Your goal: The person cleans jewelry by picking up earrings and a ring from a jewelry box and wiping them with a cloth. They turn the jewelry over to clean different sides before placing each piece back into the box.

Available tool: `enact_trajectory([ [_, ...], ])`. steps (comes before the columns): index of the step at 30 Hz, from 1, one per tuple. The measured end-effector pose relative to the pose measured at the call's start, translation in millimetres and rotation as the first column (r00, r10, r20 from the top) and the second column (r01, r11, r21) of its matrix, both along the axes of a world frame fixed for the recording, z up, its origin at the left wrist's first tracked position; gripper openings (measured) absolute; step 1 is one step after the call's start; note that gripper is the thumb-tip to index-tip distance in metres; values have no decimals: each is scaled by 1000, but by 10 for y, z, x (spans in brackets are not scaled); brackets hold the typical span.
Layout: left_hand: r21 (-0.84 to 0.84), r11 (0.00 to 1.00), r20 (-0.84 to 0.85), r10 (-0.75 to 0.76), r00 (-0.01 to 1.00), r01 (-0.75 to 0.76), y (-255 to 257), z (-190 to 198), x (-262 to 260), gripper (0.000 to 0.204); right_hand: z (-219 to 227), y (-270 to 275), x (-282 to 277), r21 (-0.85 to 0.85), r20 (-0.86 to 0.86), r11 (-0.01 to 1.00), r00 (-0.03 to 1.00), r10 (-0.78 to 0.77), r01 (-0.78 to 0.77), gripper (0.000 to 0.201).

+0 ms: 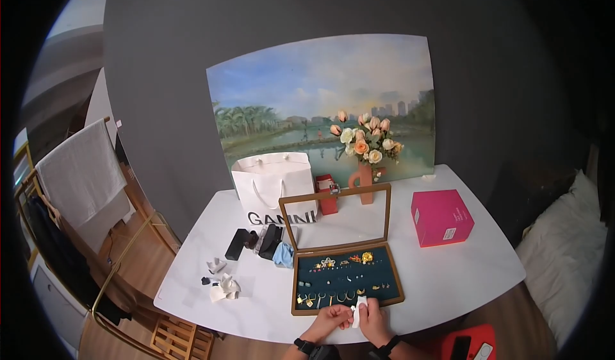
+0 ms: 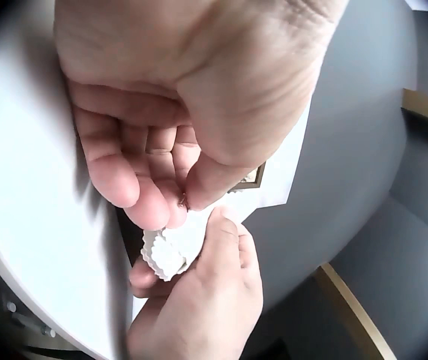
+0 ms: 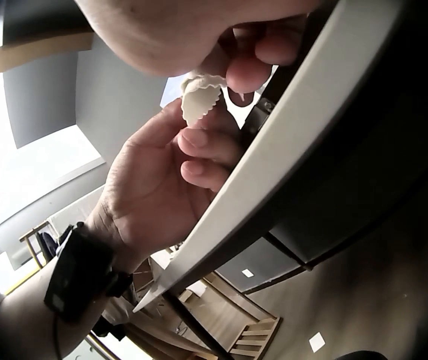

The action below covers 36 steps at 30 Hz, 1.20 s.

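At the front edge of a glass-lidded jewelry box [image 1: 395, 296], the left hand [image 1: 328, 319] [image 2: 191, 82] [image 3: 157, 180] and right hand [image 1: 374, 322] [image 2: 206, 296] [image 3: 176, 26] are close together. A tiny metallic piece [image 2: 182, 200] is pinched between the left thumb and fingertips; its exact shape is unclear. The right hand grips a white scalloped-edged cloth or pad [image 1: 359, 309] [image 2: 170, 251] [image 3: 200, 101], which lies right beside the left fingertips. Inside the open box, earrings and rings sit in rows on dark green lining.
A white paper bag [image 1: 275, 184], red box [image 1: 327, 196] and flower vase [image 1: 366, 184] stand behind the box. Black cases [image 1: 237, 244], a blue cloth [image 1: 284, 255] and crumpled white cloth [image 1: 225, 288] lie left. A pink box [image 1: 442, 217] sits right.
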State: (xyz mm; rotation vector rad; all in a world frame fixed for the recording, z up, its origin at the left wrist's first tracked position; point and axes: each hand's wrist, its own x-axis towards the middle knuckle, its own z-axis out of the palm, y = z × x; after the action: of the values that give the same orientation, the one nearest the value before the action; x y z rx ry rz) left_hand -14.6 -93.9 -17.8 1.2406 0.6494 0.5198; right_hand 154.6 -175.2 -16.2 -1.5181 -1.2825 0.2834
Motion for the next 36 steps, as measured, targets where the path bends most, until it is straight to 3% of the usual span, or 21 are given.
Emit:
enact_trajectory([
  [3,-43,998,15,50,999,-49,45,33,59,18,-131,92,29,17,-56,1000,998,1,0,17],
  [7,-50,996,37,79,996,-78,51,2,126,19,45,52,7,-25,-218,1000,976,6,-11,19],
  [14,-30,992,105,121,987,-119,-3,-23,133,18,4,9,-44,-71,-110,996,992,53,-61,23],
  [15,-29,992,113,126,986,-123,-9,-27,120,17,-34,17,-36,-114,-33,992,998,45,-49,23],
  [21,-22,987,130,158,979,-157,-37,-39,74,17,-84,-27,-48,-214,-76,964,986,147,-160,23],
  [27,18,995,117,98,988,-100,-8,7,30,18,-156,5,-51,-185,-128,964,977,169,-190,26],
  [30,-45,997,160,69,985,-62,-2,-25,6,18,-120,-1,-20,-189,-71,965,982,172,-183,27],
  [33,-30,998,196,55,979,-50,-19,-30,-8,15,-34,-17,-26,-213,-204,957,966,156,-199,30],
  [36,-22,997,96,76,992,-74,-14,-26,-30,8,-74,16,-36,-169,-290,967,948,134,-188,32],
])
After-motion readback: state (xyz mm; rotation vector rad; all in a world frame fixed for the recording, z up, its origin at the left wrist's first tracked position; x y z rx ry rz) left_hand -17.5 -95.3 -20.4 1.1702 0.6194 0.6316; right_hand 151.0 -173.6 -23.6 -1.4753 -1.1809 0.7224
